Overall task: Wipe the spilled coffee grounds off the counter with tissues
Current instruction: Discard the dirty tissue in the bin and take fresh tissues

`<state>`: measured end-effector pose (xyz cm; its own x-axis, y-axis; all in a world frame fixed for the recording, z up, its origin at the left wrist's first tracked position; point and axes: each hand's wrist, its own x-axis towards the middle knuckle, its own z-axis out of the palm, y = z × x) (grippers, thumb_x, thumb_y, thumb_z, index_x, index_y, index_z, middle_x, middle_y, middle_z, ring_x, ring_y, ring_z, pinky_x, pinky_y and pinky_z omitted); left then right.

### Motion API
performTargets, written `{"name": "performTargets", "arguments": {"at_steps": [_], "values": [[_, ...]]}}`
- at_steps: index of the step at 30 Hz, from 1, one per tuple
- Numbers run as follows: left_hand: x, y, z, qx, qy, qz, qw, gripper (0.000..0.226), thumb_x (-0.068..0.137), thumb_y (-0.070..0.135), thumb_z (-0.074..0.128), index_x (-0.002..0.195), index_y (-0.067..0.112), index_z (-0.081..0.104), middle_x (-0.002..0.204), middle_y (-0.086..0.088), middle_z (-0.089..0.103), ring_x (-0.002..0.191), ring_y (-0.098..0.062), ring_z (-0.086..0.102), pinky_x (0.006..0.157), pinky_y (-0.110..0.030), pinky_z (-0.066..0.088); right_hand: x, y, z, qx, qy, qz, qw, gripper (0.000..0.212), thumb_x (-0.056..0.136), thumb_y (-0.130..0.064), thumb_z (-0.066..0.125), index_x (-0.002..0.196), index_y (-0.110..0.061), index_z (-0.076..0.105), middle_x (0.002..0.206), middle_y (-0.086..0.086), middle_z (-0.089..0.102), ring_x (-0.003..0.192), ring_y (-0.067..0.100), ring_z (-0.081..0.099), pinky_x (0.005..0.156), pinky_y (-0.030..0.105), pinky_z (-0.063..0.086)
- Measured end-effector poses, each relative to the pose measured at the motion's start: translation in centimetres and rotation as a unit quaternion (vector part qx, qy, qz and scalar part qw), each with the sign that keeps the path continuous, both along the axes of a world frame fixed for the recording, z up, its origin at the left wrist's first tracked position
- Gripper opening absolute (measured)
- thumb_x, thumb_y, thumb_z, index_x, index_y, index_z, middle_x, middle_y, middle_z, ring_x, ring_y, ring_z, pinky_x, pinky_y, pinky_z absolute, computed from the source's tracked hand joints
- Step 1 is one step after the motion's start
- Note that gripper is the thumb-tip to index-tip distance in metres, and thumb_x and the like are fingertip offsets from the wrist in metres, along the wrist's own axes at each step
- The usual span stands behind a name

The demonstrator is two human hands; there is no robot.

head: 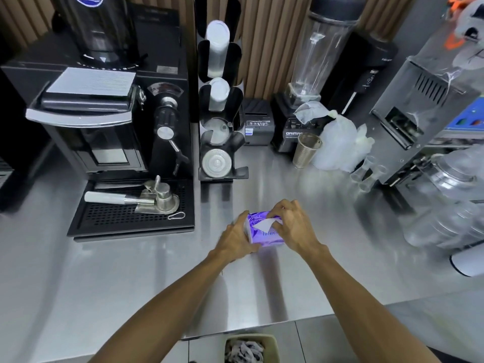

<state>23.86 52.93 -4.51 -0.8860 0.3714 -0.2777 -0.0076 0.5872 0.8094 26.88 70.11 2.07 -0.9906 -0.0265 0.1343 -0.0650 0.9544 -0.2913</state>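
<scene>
Steel counter (157,271); hands cupping tissue pack (264,233)

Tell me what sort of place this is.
Probably a café or drink-bar prep counter: an espresso machine with a portafilter on its drip tray, a rack of cups and lids, and a blender on a steel counter.

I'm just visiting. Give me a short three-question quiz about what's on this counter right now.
1. True or false: both hands are on the purple tissue pack.
2. What lies on the coffee machine's drip tray? A) portafilter B) spoon C) mug
3. Which hand pinches the white tissue?

Key: 1. True: left hand steadies the pack. 2. A, the portafilter. 3. The right hand.
</scene>
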Motion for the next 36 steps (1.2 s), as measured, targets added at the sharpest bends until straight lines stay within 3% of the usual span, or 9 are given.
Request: {"name": "performTargets", "arguments": {"at_steps": [5,10,16,18,20,24,29,33,36], "values": [[0.1,0.5,0.3,0.001,0.019,-0.010,1.000,0.089,0.064,0.035,0.085,0.135,0.032,0.032,0.106,0.002,0.063,0.085,-0.018,0.064,0.067,-0.026,0.056,0.1,1.2,1.0,-0.046,0.059,0.006,0.997,0.016,0.084,-0.014,0.062,0.093,-0.020,0.074,0.098,-0.005,0.063,0.091,0.019,0.046,0.080,0.039,0.045],[0.0,0.7,0.4,-0.035,0.031,-0.007,0.999,0.087,0.060,0.044,0.081,0.129,0.041,0.029,0.101,0.005,0.063,0.081,-0.020,0.064,0.072,-0.037,0.059,0.2,1.8,3.7,-0.081,0.105,0.004,0.991,0.014,0.086,-0.018,0.064,0.092,-0.026,0.074,0.099,-0.011,0.062,0.096,0.017,0.045,0.083,0.035,0.042],[0.3,0.8,1.4,-0.013,0.040,0.036,0.998,0.127,0.047,0.063,0.085,0.149,0.042,0.012,0.121,0.013,0.049,0.108,-0.012,0.054,0.089,-0.033,0.051,1.1,1.3,7.7,-0.174,0.136,0.050,0.974,0.014,0.084,-0.020,0.060,0.090,-0.026,0.072,0.094,-0.016,0.067,0.093,0.006,0.057,0.084,0.022,0.042],[0.8,0.5,3.1,0.127,0.029,0.073,0.989,0.118,0.048,0.058,0.089,0.145,0.051,0.022,0.122,0.015,0.042,0.108,-0.008,0.049,0.089,-0.025,0.048,1.3,0.8,8.5,-0.260,0.102,0.056,0.959,0.015,0.085,-0.010,0.064,0.088,-0.021,0.073,0.089,-0.016,0.070,0.087,0.003,0.064,0.078,0.018,0.047],[1.4,-0.3,4.9,0.244,0.019,0.091,0.965,0.083,0.064,0.045,0.087,0.135,0.048,0.046,0.124,0.015,0.052,0.103,-0.011,0.054,0.083,-0.019,0.049,1.2,0.4,8.7,-0.341,0.059,0.042,0.937,0.015,0.087,-0.007,0.064,0.089,-0.019,0.073,0.087,-0.013,0.072,0.084,0.008,0.068,0.074,0.023,0.053],[2.7,-3.4,7.2,0.313,-0.019,0.148,0.938,0.016,0.086,0.021,0.071,0.102,0.024,0.074,0.097,0.005,0.075,0.086,-0.016,0.070,0.071,-0.024,0.055,0.4,0.2,6.7,-0.419,0.006,-0.019,0.908,0.015,0.089,-0.010,0.066,0.088,-0.025,0.071,0.089,-0.006,0.074,0.085,0.016,0.070,0.080,0.037,0.057],[4.3,-8.2,6.9,0.271,-0.003,0.161,0.949,0.017,0.091,0.010,0.065,0.104,0.016,0.074,0.096,0.009,0.075,0.088,-0.006,0.068,0.071,-0.016,0.050,0.6,-0.6,3.9,-0.525,-0.154,-0.076,0.834,0.023,0.090,0.000,0.060,0.084,-0.018,0.075,0.097,0.015,0.073,0.085,0.033,0.070,0.080,0.055,0.057],[6.4,-10.5,6.5,0.223,0.005,0.203,0.953,0.036,0.084,-0.015,0.056,0.093,0.012,0.078,0.108,0.004,0.069,0.094,-0.006,0.066,0.074,-0.015,0.050,2.0,-2.9,3.0,-0.589,-0.275,-0.090,0.755,0.023,0.088,-0.001,0.051,0.090,0.002,0.074,0.109,0.012,0.070,0.082,0.039,0.069,0.068,0.044,0.058],[8.0,-11.9,5.9,0.192,0.034,0.231,0.953,0.034,0.084,-0.011,0.056,0.087,0.014,0.080,0.107,0.003,0.069,0.100,-0.010,0.065,0.080,-0.015,0.049,3.2,-4.2,2.0,-0.624,-0.311,-0.089,0.712,0.027,0.088,-0.012,0.056,0.094,0.011,0.071,0.100,0.015,0.073,0.082,0.036,0.069,0.066,0.041,0.057]]}}
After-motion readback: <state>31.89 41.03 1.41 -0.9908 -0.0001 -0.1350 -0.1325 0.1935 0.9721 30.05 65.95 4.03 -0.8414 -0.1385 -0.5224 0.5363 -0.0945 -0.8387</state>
